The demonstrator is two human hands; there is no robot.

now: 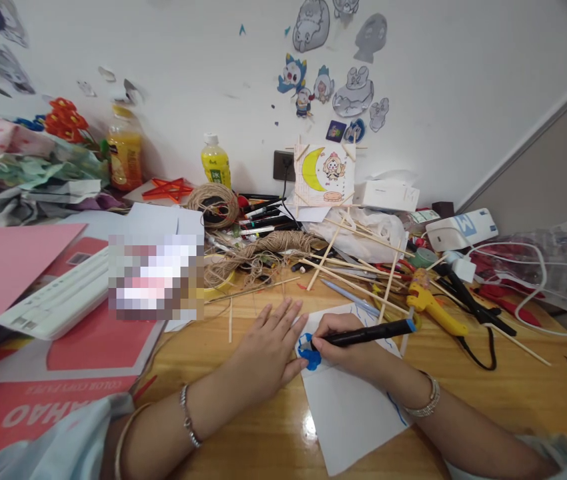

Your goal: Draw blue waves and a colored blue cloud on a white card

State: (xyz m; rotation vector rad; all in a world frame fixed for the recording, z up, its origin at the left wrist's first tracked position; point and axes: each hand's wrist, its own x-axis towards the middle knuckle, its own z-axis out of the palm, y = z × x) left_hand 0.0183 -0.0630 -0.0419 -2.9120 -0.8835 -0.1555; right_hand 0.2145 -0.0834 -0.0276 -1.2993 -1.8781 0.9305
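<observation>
My right hand (346,348) grips a black marker with a blue end (371,333), its tip on a blue drawn shape (308,353) at the left edge of a white sheet of paper (348,413). My left hand (268,350) lies flat with fingers stretched out, pressing on the wooden table (263,440) and the paper's left edge beside the blue shape. Both wrists wear bracelets.
Thin wooden sticks (348,273), twine (263,250), several markers (263,220) and a yellow glue gun (431,303) clutter the table behind the paper. A white keyboard (58,297) and red paper packs (88,347) lie at left. Two bottles (215,160) stand by the wall.
</observation>
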